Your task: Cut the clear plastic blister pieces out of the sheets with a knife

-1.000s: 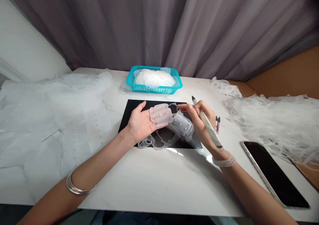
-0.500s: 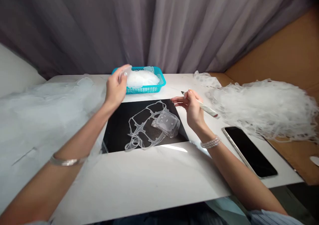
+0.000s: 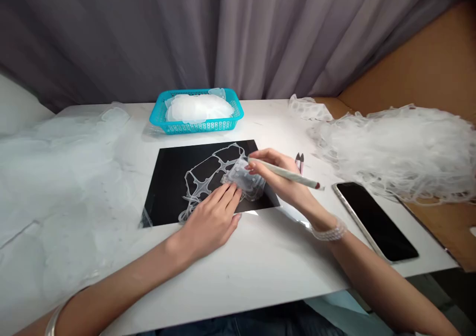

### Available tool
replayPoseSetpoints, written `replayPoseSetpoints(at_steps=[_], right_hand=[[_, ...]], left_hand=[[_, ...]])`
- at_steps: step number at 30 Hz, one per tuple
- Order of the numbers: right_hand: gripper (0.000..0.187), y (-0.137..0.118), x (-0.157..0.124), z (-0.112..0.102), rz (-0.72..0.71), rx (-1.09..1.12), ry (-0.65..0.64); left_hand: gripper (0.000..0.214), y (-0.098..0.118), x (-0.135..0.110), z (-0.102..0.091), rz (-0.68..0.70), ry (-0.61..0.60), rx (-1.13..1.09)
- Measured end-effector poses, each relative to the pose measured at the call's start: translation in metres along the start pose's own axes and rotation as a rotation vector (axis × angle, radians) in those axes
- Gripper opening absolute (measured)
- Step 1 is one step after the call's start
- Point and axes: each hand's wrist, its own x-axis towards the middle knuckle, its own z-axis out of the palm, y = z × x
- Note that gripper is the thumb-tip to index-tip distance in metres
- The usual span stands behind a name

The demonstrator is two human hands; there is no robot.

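Note:
A clear plastic piece still joined to a thin translucent frame lies on a black mat. My left hand rests flat on the mat's near edge, fingertips pressing the frame beside the piece, holding nothing. My right hand grips a white pen-shaped knife, its tip touching the top of the plastic piece. A teal basket heaped with clear cut pieces stands behind the mat.
A black phone lies at the right near the table edge. A big heap of translucent offcut frames covers the right side. Clear plastic sheets cover the left. Small pink snips lie beside the mat.
My left hand dropped the cut piece at the basket and came back down onto the frame on the mat. My right hand lowered the knife tip onto the remaining piece.

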Motion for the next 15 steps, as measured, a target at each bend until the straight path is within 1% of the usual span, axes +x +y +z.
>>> replayPoseSetpoints(at_steps=[4,6,10,15], right_hand=[[0.022,0.01,-0.021,0.001,-0.002,-0.14,-0.162],[0.021,0.011,-0.025,0.0,-0.018,-0.219,-0.21],[0.019,0.009,-0.027,0.0,-0.068,-0.379,-0.275],[0.021,0.009,-0.025,0.006,-0.23,-0.495,-0.292]], left_hand=[[0.052,-0.005,0.005,0.001,-0.028,-0.001,0.004],[0.05,-0.005,0.005,0.001,-0.038,0.005,0.0],[0.048,-0.003,0.004,0.0,-0.041,-0.001,-0.026],[0.046,-0.002,0.004,0.001,-0.064,-0.001,-0.095]])
